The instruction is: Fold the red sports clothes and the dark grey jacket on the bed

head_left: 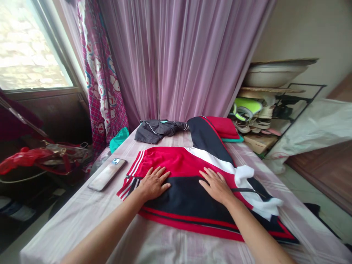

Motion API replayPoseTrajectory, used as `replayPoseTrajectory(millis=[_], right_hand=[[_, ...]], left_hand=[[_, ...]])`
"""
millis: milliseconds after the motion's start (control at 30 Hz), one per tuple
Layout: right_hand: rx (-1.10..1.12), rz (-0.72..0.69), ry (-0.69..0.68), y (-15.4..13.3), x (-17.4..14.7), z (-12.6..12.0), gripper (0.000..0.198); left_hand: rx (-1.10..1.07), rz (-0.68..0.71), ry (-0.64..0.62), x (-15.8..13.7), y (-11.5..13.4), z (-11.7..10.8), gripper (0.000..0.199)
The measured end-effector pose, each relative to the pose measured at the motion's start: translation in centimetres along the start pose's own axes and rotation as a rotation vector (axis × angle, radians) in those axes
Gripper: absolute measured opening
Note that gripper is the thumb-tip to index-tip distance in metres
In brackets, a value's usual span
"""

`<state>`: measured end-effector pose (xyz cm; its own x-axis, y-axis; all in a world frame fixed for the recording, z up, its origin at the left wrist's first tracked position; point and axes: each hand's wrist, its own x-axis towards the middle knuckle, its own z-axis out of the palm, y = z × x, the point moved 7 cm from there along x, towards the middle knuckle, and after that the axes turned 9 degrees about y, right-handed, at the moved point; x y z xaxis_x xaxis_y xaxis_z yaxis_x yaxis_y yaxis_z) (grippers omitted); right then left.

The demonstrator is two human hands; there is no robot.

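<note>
A red, black and white track jacket (178, 159) lies spread on the table, its striped ribbed edge (134, 168) at the left. One dark sleeve (205, 135) with red trim stretches away toward the back. White collar-like cloth (244, 174) and a dark zip (244, 190) show at the right end. My left hand (154, 183) rests palm down on the jacket near the striped edge, fingers spread. Farther right, my right hand (216, 184) presses flat on the red and black fabric, fingers apart. Neither hand grips anything.
A phone (107, 174) lies at the table's left side. Toward the back are a crumpled dark grey garment (159, 131) and folded red cloth (224, 128) over teal cloth. A shoe rack (302, 91) stands right; purple curtains (187, 58) hang behind. A red bag (63, 163) sits left.
</note>
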<state>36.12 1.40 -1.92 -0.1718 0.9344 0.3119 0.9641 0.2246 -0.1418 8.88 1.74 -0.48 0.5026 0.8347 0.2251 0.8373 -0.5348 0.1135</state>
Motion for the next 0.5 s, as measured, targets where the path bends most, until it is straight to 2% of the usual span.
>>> replayPoseTrajectory(millis=[167,367,500], right_hand=[[-0.003,0.011,0.015,0.2,0.0,0.4,0.051],[-0.054,0.211,-0.057,1.6,0.7,0.9,0.061],[-0.028,0.219,-0.086,2.4,1.3,1.4,0.062]], left_hand=[[0.001,-0.023,0.001,-0.1,0.5,-0.6,0.062],[0.021,-0.073,-0.040,-0.4,0.8,-1.3,0.063],[0.021,-0.092,-0.031,-0.6,0.9,-1.7,0.064]])
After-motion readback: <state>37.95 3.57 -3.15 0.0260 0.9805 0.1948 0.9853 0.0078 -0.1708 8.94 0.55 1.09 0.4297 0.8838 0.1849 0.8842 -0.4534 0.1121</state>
